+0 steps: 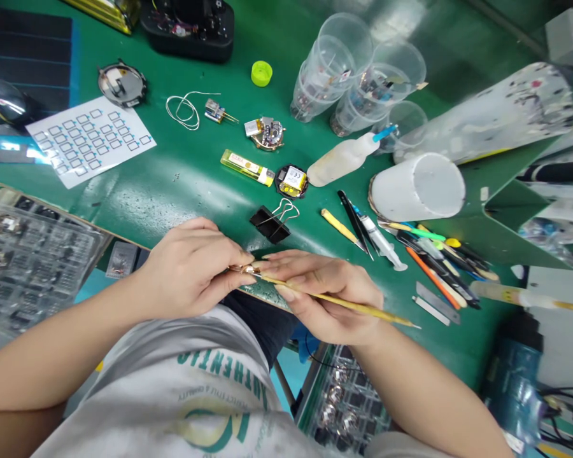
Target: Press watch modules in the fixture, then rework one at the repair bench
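Observation:
Near the table's front edge, my left hand (pixel 191 270) pinches a small shiny metallic part (pixel 249 270), mostly hidden by the fingers. My right hand (pixel 332 292) is closed on a thin yellow stick tool (pixel 363 308); its left end meets the metallic part and its pale tip points out to the right. Just behind the hands lies a black binder clip (pixel 270 224). Farther back sit a round module with a battery (pixel 291 180), a yellow-green strip (pixel 247 168) and an opened round assembly (pixel 270 134).
A squeeze bottle (pixel 341 160), clear plastic cups (pixel 322 76) and a white cup (pixel 417 189) stand behind. Tweezers (pixel 356 219), a syringe (pixel 381 242) and several pens and tools (pixel 434 267) lie right. Parts trays (pixel 28 267) are at the lower left and below the green table (pixel 138 184).

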A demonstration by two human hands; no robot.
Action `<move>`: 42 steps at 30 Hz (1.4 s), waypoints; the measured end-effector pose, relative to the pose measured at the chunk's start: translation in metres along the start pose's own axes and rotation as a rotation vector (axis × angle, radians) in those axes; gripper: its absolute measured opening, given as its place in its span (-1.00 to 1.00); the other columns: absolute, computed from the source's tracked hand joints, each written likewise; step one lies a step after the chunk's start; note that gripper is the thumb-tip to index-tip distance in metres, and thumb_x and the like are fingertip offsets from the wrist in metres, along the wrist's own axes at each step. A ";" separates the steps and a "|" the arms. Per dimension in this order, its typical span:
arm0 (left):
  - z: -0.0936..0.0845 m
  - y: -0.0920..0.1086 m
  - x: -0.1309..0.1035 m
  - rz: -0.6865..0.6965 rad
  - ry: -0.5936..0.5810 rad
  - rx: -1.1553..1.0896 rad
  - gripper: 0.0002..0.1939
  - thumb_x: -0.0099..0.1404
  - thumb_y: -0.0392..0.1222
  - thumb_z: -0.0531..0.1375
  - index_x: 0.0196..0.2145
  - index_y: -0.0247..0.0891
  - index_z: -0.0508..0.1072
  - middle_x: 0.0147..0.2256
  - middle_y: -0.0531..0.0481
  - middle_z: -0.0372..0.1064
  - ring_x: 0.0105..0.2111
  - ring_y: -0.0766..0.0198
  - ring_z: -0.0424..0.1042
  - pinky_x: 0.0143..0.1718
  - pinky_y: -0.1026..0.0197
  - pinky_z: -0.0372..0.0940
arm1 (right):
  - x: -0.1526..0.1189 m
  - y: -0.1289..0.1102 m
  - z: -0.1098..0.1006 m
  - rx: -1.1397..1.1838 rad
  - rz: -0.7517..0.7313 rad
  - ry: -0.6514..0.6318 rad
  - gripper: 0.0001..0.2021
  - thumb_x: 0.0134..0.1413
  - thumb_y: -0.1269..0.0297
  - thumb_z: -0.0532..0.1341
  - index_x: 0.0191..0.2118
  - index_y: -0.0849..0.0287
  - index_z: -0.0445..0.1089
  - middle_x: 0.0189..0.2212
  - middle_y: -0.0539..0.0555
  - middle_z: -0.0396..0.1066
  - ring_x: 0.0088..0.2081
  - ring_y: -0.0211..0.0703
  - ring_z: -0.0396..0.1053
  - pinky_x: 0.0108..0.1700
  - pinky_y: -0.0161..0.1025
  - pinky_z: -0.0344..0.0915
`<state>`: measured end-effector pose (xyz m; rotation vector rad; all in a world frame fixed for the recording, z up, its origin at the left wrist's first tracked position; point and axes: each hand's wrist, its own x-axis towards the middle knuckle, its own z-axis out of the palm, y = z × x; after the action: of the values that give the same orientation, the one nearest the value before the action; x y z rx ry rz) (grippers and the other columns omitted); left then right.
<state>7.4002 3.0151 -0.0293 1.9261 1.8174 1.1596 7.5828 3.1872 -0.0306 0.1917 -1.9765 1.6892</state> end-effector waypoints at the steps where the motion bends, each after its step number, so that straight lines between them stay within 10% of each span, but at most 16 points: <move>1: 0.000 0.000 0.000 -0.002 0.002 -0.002 -0.91 0.51 -0.14 0.27 -0.13 -0.17 0.45 -0.28 0.11 0.68 -0.36 0.30 0.62 -0.20 0.13 0.36 | -0.001 0.000 0.000 -0.018 -0.009 -0.015 -0.63 0.16 0.71 0.32 0.02 0.21 0.51 -0.07 0.25 0.70 0.06 0.02 0.68 0.16 -0.02 0.65; 42: 0.003 0.001 -0.001 -0.019 0.020 -0.004 -0.92 0.51 -0.14 0.27 -0.14 -0.16 0.46 -0.29 0.10 0.68 -0.37 0.28 0.63 -0.18 0.12 0.37 | -0.001 -0.001 -0.001 -0.111 -0.058 -0.048 -0.59 0.16 0.67 0.33 0.07 0.14 0.49 -0.09 0.23 0.70 0.02 0.11 0.69 0.08 0.06 0.70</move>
<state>7.4028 3.0144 -0.0308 1.8972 1.8381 1.1793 7.5842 3.1881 -0.0304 0.2492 -2.0732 1.5476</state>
